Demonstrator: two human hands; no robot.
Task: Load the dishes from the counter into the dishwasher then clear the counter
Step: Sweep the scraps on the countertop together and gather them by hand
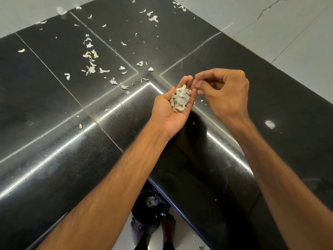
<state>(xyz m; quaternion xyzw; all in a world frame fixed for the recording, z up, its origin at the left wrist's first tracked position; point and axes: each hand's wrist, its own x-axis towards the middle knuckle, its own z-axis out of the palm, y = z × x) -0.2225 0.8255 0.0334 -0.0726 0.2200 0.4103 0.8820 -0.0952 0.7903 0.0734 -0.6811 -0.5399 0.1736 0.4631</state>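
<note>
My left hand (168, 110) is cupped palm up over the inner corner of the black stone counter (54, 134), holding a heap of white peel scraps (180, 98). My right hand (225, 92) hovers just right of it, fingertips pinched together at the left hand's fingertips, with a small pale scrap seemingly between them. Many loose white scraps (91, 57) lie scattered over the counter's far left and middle part. One larger white scrap (270, 124) lies on the counter's right part. No dishes or dishwasher are in view.
Pale tiled walls (281, 27) rise behind the L-shaped counter. Below the counter's inner edge stands a black bag or bin (150, 204) holding white scraps, on a light floor. My feet are beside it.
</note>
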